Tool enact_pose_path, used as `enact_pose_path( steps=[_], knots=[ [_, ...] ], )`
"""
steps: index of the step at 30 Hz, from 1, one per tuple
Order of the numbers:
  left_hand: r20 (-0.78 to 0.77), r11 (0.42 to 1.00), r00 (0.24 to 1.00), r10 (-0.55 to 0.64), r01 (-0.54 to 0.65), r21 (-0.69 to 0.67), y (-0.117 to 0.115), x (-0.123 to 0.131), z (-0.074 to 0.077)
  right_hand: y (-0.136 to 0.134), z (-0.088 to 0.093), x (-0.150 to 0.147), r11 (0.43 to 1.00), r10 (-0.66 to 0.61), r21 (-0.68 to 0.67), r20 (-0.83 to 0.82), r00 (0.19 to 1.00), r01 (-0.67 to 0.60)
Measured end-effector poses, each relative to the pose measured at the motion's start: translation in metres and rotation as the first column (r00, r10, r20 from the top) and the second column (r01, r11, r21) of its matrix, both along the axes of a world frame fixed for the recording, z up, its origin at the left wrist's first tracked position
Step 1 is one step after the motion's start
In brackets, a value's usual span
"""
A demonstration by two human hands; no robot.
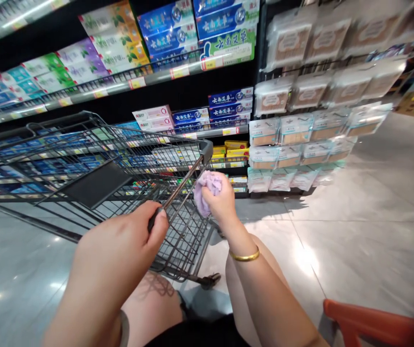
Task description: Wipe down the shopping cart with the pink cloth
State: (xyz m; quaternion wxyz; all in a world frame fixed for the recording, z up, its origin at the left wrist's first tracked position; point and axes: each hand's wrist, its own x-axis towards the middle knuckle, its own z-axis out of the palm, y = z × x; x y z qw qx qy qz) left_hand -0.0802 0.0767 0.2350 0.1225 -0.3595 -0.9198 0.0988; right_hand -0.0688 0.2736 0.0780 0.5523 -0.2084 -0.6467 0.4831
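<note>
A dark wire shopping cart (188,241) stands in front of me, turned to the left. Its handle bar (182,185) slants up to a grey corner piece (206,150). My left hand (127,241) is wrapped round the near part of that bar. A crumpled lilac cloth (203,195) is bunched in my right hand (222,200), its fingers closed over it. The cloth is beside the cart's right end, just below the corner piece; whether it touches the wires I cannot tell. Inside the basket a dark grey flap (93,183) shows.
Shelves with toothpaste boxes (171,29) run behind the cart. Hanging packs of cotton swabs (292,46) fill the rack on the right. An orange-red plastic piece (369,320) juts in at lower right. Shiny tiled floor (373,231) lies around.
</note>
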Motion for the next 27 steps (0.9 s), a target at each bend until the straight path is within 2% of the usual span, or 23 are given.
enact_pose_path(
  steps=[2,3,7,9,12,14,16,18,21,23,27],
  knots=[
    [-0.014,1.000,1.000,-0.004,0.004,0.010,-0.001,-0.001,-0.001,-0.007,0.007,0.003,0.993,0.015,0.118,-0.041,0.999,-0.010],
    [-0.021,1.000,1.000,-0.004,0.004,0.014,-0.001,-0.001,-0.001,-0.007,0.008,0.003,0.991,0.027,0.131,-0.041,0.999,-0.021],
    [-0.019,1.000,1.000,-0.002,0.003,0.024,-0.002,-0.002,-0.002,0.009,-0.002,0.003,0.999,0.014,-0.048,0.057,0.998,-0.012],
    [-0.011,1.000,1.000,-0.011,0.012,0.028,-0.002,-0.002,-0.003,0.012,-0.002,0.006,0.997,-0.031,-0.065,0.077,0.997,0.036],
    [-0.010,0.999,1.000,-0.021,0.022,0.038,-0.002,-0.002,-0.002,-0.004,0.014,0.015,0.995,-0.014,0.103,-0.006,1.000,0.014],
    [-0.008,0.999,1.000,-0.027,0.027,0.038,-0.002,-0.002,-0.002,-0.019,0.025,0.020,0.967,0.044,0.254,-0.058,0.997,-0.028],
    [-0.003,0.999,1.000,-0.028,0.028,0.033,-0.002,-0.002,-0.002,-0.026,0.029,0.021,0.938,0.068,0.344,-0.074,0.995,-0.039],
    [-0.005,0.999,1.000,-0.029,0.029,0.031,-0.002,-0.001,-0.002,-0.023,0.022,0.018,0.942,0.039,0.335,-0.058,0.998,-0.017],
    [-0.023,0.999,0.999,-0.038,0.038,0.033,-0.002,0.000,-0.002,-0.012,0.011,0.012,0.976,-0.045,0.212,-0.003,0.999,0.045],
    [-0.028,0.998,0.999,-0.041,0.042,0.037,-0.002,0.000,-0.002,-0.013,0.012,0.013,0.979,-0.063,0.194,-0.010,0.998,0.064],
    [-0.023,0.998,0.999,-0.042,0.043,0.040,-0.003,-0.001,-0.004,-0.034,0.028,0.021,0.919,0.029,0.395,-0.083,0.996,0.006]
  ],
)
